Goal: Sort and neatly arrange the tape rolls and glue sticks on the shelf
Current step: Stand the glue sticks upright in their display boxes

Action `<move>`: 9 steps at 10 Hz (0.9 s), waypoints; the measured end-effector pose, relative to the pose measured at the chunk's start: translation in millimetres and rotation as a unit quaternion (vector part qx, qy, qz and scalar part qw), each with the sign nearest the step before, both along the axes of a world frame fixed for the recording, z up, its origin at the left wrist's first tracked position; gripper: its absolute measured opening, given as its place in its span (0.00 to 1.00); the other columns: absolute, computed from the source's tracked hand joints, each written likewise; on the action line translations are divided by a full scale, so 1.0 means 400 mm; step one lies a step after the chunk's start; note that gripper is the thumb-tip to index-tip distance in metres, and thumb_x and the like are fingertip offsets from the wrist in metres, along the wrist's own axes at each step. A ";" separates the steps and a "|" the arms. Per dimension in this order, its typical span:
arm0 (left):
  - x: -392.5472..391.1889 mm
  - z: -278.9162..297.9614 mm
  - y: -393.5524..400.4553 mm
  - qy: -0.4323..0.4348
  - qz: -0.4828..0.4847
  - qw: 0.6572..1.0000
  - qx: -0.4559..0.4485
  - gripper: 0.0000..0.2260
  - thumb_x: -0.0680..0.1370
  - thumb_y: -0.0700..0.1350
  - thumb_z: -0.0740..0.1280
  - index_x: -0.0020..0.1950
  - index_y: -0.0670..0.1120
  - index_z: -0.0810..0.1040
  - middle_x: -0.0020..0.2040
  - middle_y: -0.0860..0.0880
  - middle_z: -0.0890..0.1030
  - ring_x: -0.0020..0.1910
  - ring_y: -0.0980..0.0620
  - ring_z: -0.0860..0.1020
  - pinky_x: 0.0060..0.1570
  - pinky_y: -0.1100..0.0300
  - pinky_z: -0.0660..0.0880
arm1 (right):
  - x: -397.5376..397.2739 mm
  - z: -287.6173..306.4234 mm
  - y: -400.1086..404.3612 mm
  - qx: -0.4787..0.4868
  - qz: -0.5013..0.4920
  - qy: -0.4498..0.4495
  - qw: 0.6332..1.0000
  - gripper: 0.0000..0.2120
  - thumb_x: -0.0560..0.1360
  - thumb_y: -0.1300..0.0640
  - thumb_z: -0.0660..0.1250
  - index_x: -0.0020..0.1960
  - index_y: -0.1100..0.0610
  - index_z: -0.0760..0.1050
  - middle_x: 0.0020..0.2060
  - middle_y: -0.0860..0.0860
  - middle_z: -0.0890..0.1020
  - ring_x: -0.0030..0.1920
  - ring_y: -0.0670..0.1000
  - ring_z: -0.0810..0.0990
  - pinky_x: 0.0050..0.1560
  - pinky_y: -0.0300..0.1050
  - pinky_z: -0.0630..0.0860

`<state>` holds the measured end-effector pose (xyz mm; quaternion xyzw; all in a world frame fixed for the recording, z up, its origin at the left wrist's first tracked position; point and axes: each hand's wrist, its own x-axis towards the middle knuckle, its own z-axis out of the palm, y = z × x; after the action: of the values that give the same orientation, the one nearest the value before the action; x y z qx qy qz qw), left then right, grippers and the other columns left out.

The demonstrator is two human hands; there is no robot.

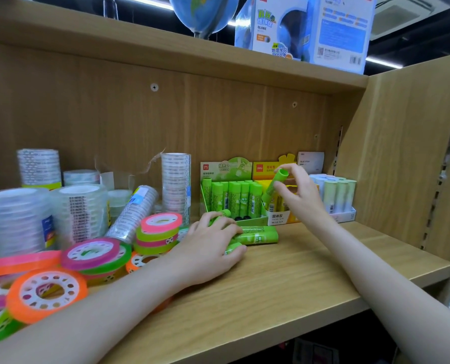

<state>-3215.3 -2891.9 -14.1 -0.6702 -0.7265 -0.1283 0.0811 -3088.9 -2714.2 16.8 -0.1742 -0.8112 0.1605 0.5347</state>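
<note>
Head view looks down on the light wooden shelf (284, 279) where both my arms reach in. My right hand (301, 195), at about 2 o'clock from the middle of the shelf board, pinches a bright green glue stick (276, 186) between thumb and fingertips, tilted, its lower end just above the green cardboard display box (245, 220) and the yellow cardboard display box (281, 216) beside it. The green box holds a row of upright green glue sticks (234, 197). At 3 o'clock from those boxes a white tray of pale pastel glue sticks (335, 195) stands against the shelf's side wall.

My left hand (208, 245), near the centre, curls over a small cluster of green glue sticks lying flat (258, 235) on the board, fingers wrapped round them; one stick juts out towards 3 o'clock beyond my fingertips.

At 9 o'clock lie the tape rolls: neon pink, green and orange flat rolls (92, 254) heaped loosely, some stacked, one orange roll (46, 294) touching my left forearm. Behind them, towards 10 o'clock, stand wrapped towers of clear tape (16, 222), one sleeve of clear tape rolls (134, 212) leaning, and a tall upright sleeve (176, 185) just left of the green box.

On the board above, at 12 o'clock, sit a blue globe (203, 14) and its printed carton (310, 30).
</note>
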 end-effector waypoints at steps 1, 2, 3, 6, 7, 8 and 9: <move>0.001 0.000 0.000 0.002 0.002 1.000 0.003 0.21 0.80 0.57 0.53 0.72 0.52 0.62 0.72 0.56 0.61 0.73 0.56 0.49 0.72 0.52 0.53 | 0.003 -0.005 -0.006 -0.020 0.032 0.005 0.999 0.13 0.78 0.61 0.61 0.63 0.57 0.70 0.51 0.55 0.72 0.40 0.51 0.79 0.39 0.37 0.77; 0.002 0.000 0.001 0.001 0.001 1.000 0.005 0.21 0.80 0.57 0.53 0.72 0.52 0.62 0.72 0.56 0.61 0.73 0.56 0.49 0.72 0.52 0.52 | 0.002 -0.011 -0.010 0.002 0.002 -0.041 0.999 0.17 0.75 0.61 0.66 0.62 0.57 0.67 0.45 0.50 0.72 0.34 0.51 0.76 0.34 0.36 0.74; 0.003 0.000 0.000 0.001 0.003 1.000 0.003 0.21 0.80 0.57 0.53 0.72 0.52 0.62 0.72 0.56 0.61 0.73 0.56 0.49 0.72 0.52 0.52 | 0.003 -0.017 -0.012 0.033 -0.025 -0.067 0.997 0.14 0.72 0.61 0.70 0.50 0.56 0.66 0.41 0.49 0.74 0.32 0.49 0.75 0.32 0.38 0.71; 0.004 0.003 0.000 0.003 0.006 1.000 -0.001 0.22 0.80 0.57 0.53 0.72 0.52 0.62 0.72 0.56 0.62 0.73 0.54 0.50 0.72 0.50 0.54 | 0.006 -0.028 -0.011 0.083 -0.040 -0.192 0.977 0.12 0.68 0.67 0.66 0.46 0.54 0.70 0.46 0.48 0.70 0.42 0.48 0.70 0.40 0.40 0.66; 0.003 0.002 0.000 0.004 0.007 1.000 0.000 0.22 0.80 0.57 0.53 0.72 0.51 0.63 0.72 0.55 0.62 0.73 0.54 0.50 0.72 0.50 0.54 | 0.009 -0.027 -0.007 0.087 -0.043 -0.190 0.977 0.10 0.69 0.67 0.67 0.47 0.56 0.72 0.45 0.47 0.71 0.42 0.45 0.70 0.42 0.38 0.68; 0.003 0.002 0.001 0.005 0.006 1.000 -0.001 0.22 0.80 0.57 0.53 0.72 0.51 0.62 0.72 0.55 0.61 0.73 0.54 0.50 0.72 0.50 0.53 | 0.015 -0.025 -0.009 0.085 -0.055 -0.179 0.979 0.08 0.72 0.63 0.70 0.48 0.58 0.73 0.44 0.46 0.75 0.45 0.47 0.73 0.41 0.34 0.66; 0.003 0.002 0.002 0.006 0.006 1.000 0.000 0.22 0.80 0.57 0.53 0.72 0.51 0.62 0.72 0.55 0.61 0.73 0.54 0.50 0.72 0.50 0.53 | 0.016 -0.021 -0.022 0.050 -0.037 -0.161 0.985 0.11 0.71 0.62 0.71 0.50 0.58 0.71 0.44 0.48 0.76 0.40 0.45 0.72 0.41 0.27 0.68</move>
<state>-3214.0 -2891.2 -13.3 -0.6665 -0.7302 -0.1237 0.0857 -3082.4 -2722.8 8.4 -0.2008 -0.8868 0.0691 0.4106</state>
